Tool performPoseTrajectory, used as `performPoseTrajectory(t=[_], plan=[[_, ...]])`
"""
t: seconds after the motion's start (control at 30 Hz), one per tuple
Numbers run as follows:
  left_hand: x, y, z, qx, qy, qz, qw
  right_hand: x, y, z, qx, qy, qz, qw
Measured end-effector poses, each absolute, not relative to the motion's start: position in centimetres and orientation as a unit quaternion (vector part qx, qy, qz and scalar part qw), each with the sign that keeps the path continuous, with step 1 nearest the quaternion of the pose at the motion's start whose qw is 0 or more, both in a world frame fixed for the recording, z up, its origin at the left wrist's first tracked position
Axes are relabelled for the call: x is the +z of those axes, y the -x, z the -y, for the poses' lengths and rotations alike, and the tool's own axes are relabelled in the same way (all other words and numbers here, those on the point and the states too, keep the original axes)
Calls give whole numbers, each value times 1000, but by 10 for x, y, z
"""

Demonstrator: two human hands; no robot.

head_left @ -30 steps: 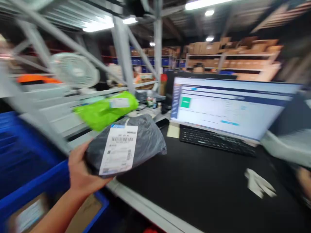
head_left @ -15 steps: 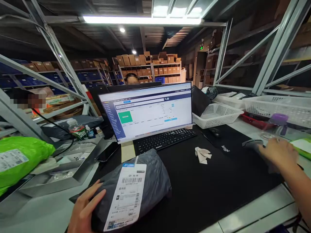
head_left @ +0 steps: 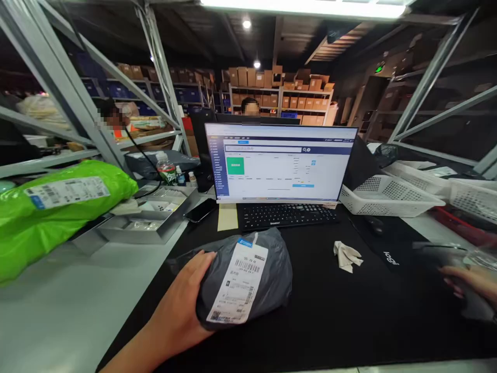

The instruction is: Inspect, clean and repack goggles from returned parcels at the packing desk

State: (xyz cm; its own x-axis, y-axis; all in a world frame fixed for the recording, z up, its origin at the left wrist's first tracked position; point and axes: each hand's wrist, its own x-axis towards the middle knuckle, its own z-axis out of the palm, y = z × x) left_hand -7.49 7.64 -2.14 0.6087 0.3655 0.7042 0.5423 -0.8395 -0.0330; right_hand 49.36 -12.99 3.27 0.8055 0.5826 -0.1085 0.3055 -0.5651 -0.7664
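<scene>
A dark grey plastic parcel [head_left: 269,285] with a white shipping label [head_left: 238,282] lies on the black desk mat [head_left: 310,326]. My left hand [head_left: 184,300] grips its left side, thumb beneath and fingers over the top edge. At the right edge of the view my right hand [head_left: 476,282] is closed round a grey handheld barcode scanner [head_left: 471,305], both smeared by motion. The scanner's head points left above the mat. Between parcel and scanner lies a crumpled white tissue [head_left: 347,256].
Behind the parcel stand a keyboard [head_left: 287,216] and a lit monitor [head_left: 272,166]. A phone [head_left: 201,211], a grey tray [head_left: 135,233] and a bright green parcel [head_left: 73,207] are leftward. White baskets [head_left: 388,207] and a mouse [head_left: 375,225] are rightward. Two people are beyond the desk.
The view has turned left, shifting things rightward. My left hand now holds the parcel more firmly round its side. My right hand has closed on the scanner, which appears lifted.
</scene>
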Motion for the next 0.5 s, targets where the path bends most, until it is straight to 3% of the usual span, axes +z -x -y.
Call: performPoseTrajectory(t=[0.17, 0.3, 0.5], plan=[[-7, 61, -65, -357, 898, 235, 107, 41, -400, 120, 346, 765, 290, 459], [2, 48, -51, -358, 906, 188, 123, 41, -304, 128, 461, 747, 307, 367], [1, 43, -39, -355, 907, 179, 139, 53, -255, 130, 471, 727, 366, 340]])
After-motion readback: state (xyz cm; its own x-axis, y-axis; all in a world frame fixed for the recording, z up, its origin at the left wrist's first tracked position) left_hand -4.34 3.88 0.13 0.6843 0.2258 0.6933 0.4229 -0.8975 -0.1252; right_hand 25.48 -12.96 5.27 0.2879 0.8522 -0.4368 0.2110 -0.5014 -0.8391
